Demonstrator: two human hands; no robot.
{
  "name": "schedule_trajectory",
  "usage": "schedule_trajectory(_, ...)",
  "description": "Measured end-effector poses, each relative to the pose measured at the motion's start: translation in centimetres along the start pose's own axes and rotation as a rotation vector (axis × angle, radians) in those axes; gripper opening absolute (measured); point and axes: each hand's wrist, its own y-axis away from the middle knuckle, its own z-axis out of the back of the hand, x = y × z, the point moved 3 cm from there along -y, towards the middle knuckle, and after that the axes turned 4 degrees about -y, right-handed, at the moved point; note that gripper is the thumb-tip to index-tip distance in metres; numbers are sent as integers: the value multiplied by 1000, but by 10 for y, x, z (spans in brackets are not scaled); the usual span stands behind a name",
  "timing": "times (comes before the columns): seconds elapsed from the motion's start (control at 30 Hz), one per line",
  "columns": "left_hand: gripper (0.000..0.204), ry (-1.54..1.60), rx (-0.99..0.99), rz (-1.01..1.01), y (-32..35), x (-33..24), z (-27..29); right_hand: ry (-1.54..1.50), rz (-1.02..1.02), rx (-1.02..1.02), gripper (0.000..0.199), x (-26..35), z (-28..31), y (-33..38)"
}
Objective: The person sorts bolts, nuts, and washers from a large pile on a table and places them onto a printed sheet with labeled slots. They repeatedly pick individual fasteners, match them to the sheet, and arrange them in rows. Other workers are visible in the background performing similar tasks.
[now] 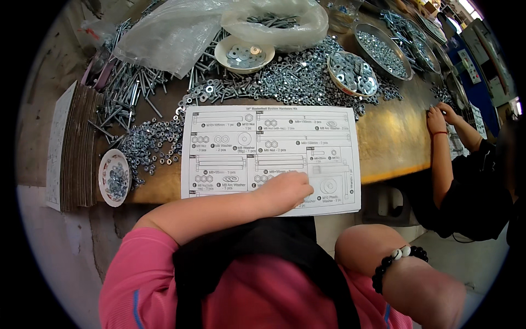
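A white printed card [219, 123] with line drawings of bolts, nuts and washers lies at the table's near edge, in front of my body. My left hand [285, 193] rests on its lower part, with the forearm across the bottom edge. Its fingers are curled in, and what they may hold is hidden beneath them. My right arm [361, 247], with a bracelet of black and white beads [400, 260], is bent at the lower right, away from the card. No fingers of the right hand show.
Loose nuts [296, 74] and bolts [131, 82] heap behind the card. Bowls of washers [244, 68] [350, 90] and a metal tray [359, 33] stand among them. Clear plastic bags [170, 33] lie behind. Left are stacked cards [82, 142] and a small bowl [104, 181]. A co-worker's arms [442, 159] reach in at right.
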Motion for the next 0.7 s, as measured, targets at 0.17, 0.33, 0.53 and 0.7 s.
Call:
schedule_trajectory(0.17,32,119,-92,-35,4,0,6,263,192,47,18,-11,-3,9)
schedule_trajectory(0.33,28,89,-317,31,16,27,51,625,534,125,19,-13,3,21)
schedule_trajectory(0.53,22,-117,-661,467,51,129,135,-626,-904,-348,22,-24,52,81)
schedule_trajectory(0.7,16,-285,-579,502,63,171,141,763,-1880,47,11,-44,95,221)
